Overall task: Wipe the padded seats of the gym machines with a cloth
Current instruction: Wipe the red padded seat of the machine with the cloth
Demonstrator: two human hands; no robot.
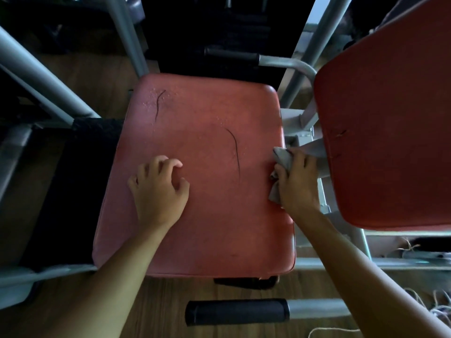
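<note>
**Cloth at the edge of a worn red seat**

A person's right hand (296, 181) grips a crumpled grey cloth (280, 164) against the right edge of a red padded seat (200, 191) scored by two dark cracks. The left hand (159, 189), fingers loosely curled and holding nothing, rests on the seat. A second red pad (390, 130) stands just beside.

Dim light throughout. A brown wood-plank floor (168, 315) spreads from 6 to 10 o'clock. Grey metal frame tubes (41, 76) slant at 10 and 1 o'clock. A black foam-covered handle (236, 312) lies at 6, and loose pale twine (438, 311) at 4.
</note>
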